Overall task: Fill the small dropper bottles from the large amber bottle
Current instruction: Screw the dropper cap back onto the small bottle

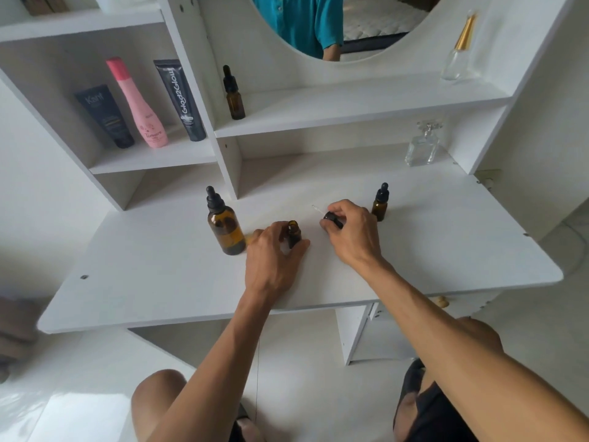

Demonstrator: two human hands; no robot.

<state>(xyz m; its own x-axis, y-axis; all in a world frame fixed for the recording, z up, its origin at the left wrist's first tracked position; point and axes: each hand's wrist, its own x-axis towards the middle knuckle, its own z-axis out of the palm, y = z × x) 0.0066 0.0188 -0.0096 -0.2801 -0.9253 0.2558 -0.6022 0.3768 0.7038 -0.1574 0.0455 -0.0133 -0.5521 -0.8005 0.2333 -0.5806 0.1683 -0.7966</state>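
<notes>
The left hand (274, 256) grips an open small bottle (294, 232) standing upright on the white surface (159, 282), fingers curled round its lower body, its neck uncapped; the right hand (352, 232) pinches a black dropper cap (333, 219) just right of that bottle, the glass pipette (316, 208) pointing up and left, clear of the surface. Just left of the left hand stands the large amber bottle (226, 226), upright, dropper top on, partly filled with liquid; beside the right hand, on its far side, stands a second small bottle (380, 204), capped. On the shelf (350, 113) above is a third small bottle (234, 95), capped, near the divider; in the left cubby stand a dark tube (105, 116), a pink bottle (137, 103) and a black tube (180, 100); two clear glass perfume bottles (422, 148) sit at the right, one on the surface, one higher up; a mirror (334, 23) hangs above the shelf.
</notes>
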